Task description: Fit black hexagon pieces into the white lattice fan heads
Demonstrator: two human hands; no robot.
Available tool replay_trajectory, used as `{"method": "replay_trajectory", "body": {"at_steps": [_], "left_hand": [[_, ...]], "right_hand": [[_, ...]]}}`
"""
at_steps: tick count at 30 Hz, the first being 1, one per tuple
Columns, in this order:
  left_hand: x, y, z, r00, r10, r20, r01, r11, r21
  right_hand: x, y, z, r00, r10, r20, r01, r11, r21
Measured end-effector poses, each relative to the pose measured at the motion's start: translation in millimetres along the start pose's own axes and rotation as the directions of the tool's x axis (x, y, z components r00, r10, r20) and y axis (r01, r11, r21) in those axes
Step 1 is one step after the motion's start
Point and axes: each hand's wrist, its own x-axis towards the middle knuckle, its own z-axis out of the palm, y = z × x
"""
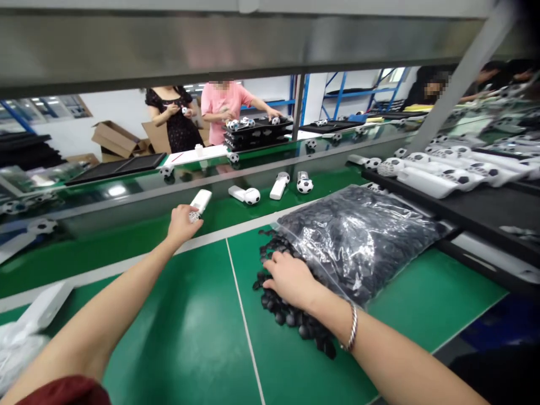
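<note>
My left hand [181, 226] is closed around the ball end of a white soccer-ball handheld piece [201, 200], whose flat handle points away over the far green strip. Over a pile of small black pieces [291, 319], my right hand [292, 281] reaches down with thumb and fingers apart, fingertips touching the pile. The pieces spill from the mouth of a clear plastic bag [354, 239] full of them. Beyond the bag lie more white handheld pieces with black-and-white ball heads, among them a handheld piece [280, 187] lying between two others.
Black trays [472, 208] at the right carry several white ball pieces [447, 169]. A white piece [46, 306] lies at the lower left. A metal beam [253, 48] crosses overhead, with a slanted post [464, 73] at right. Across the line, a person in pink [221, 109] handles stacked trays.
</note>
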Motion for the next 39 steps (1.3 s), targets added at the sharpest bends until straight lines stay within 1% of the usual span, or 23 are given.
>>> {"method": "replay_trajectory", "body": {"at_steps": [1,3,5,7,10,12,13,15,16,18,20,22,23,25,27,29,31,33,34,35,36,38,39], "left_hand": [[22,2,7.9,1.0,0.003,0.016,-0.003,1.0,0.023],[60,19,27.7,0.997,0.052,0.063,-0.055,0.997,0.05],[90,49,52.4,0.98,0.156,0.121,-0.162,0.986,0.043],[113,86,79.5,0.944,0.274,0.183,-0.28,0.96,0.009],[132,134,114.0,0.89,0.38,0.252,-0.384,0.923,-0.035],[134,154,124.5,0.873,0.409,0.265,-0.412,0.91,-0.048],[131,160,124.3,0.871,0.417,0.259,-0.419,0.907,-0.051],[118,167,111.0,0.869,0.436,0.233,-0.435,0.899,-0.058],[108,168,98.1,0.868,0.446,0.217,-0.444,0.894,-0.062],[80,167,61.6,0.858,0.475,0.196,-0.471,0.88,-0.068],[41,163,17.1,0.85,0.491,0.19,-0.492,0.869,-0.049],[-6,156,-25.8,0.817,0.538,0.21,-0.563,0.823,0.081],[-31,152,-43.7,0.809,0.535,0.243,-0.575,0.806,0.141],[-80,142,-68.4,0.823,0.483,0.3,-0.554,0.8,0.23],[-123,132,-77.2,0.854,0.384,0.351,-0.486,0.828,0.278],[-155,120,-74.1,0.882,0.257,0.396,-0.383,0.88,0.282],[-174,109,-67.4,0.897,0.145,0.417,-0.267,0.93,0.252],[-182,97,-64.0,0.895,0.097,0.436,-0.199,0.96,0.195],[-182,90,-64.6,0.883,0.107,0.456,-0.197,0.968,0.155],[-182,83,-66.4,0.861,0.141,0.489,-0.217,0.971,0.102],[-180,76,-68.8,0.823,0.194,0.534,-0.25,0.968,0.034],[-178,64,-72.8,0.727,0.311,0.612,-0.311,0.944,-0.11],[-177,60,-73.1,0.697,0.347,0.627,-0.33,0.932,-0.149]], "right_hand": [[2,0,1,0.999,-0.015,0.033,0.015,1.0,0.006],[6,0,5,0.997,-0.045,0.064,0.043,0.999,0.031],[9,1,9,0.997,-0.057,0.058,0.054,0.997,0.054],[11,1,13,0.997,-0.069,0.036,0.066,0.995,0.07],[11,4,17,0.995,-0.095,-0.002,0.095,0.992,0.083],[11,5,18,0.993,-0.118,-0.029,0.12,0.989,0.087],[11,6,18,0.99,-0.13,-0.05,0.134,0.987,0.084],[11,7,17,0.982,-0.154,-0.104,0.162,0.984,0.068],[11,7,17,0.977,-0.166,-0.131,0.175,0.983,0.057],[12,8,16,0.969,-0.182,-0.168,0.192,0.98,0.045],[12,7,16,0.966,-0.183,-0.184,0.197,0.979,0.057],[12,6,17,0.967,-0.177,-0.185,0.197,0.976,0.092],[12,6,19,0.967,-0.177,-0.181,0.2,0.973,0.118],[13,5,22,0.97,-0.188,-0.155,0.216,0.957,0.191],[13,3,25,0.973,-0.197,-0.124,0.225,0.933,0.28],[12,1,25,0.976,-0.193,-0.098,0.215,0.908,0.359],[11,-1,23,0.981,-0.174,-0.083,0.193,0.887,0.42],[8,-4,20,0.985,-0.152,-0.085,0.174,0.861,0.478],[7,-5,18,0.985,-0.145,-0.095,0.173,0.842,0.51],[6,-7,16,0.984,-0.145,-0.105,0.179,0.822,0.541],[5,-8,15,0.982,-0.148,-0.117,0.189,0.802,0.567],[4,-10,13,0.979,-0.157,-0.133,0.205,0.761,0.616],[4,-11,13,0.978,-0.159,-0.136,0.209,0.739,0.64]]}}
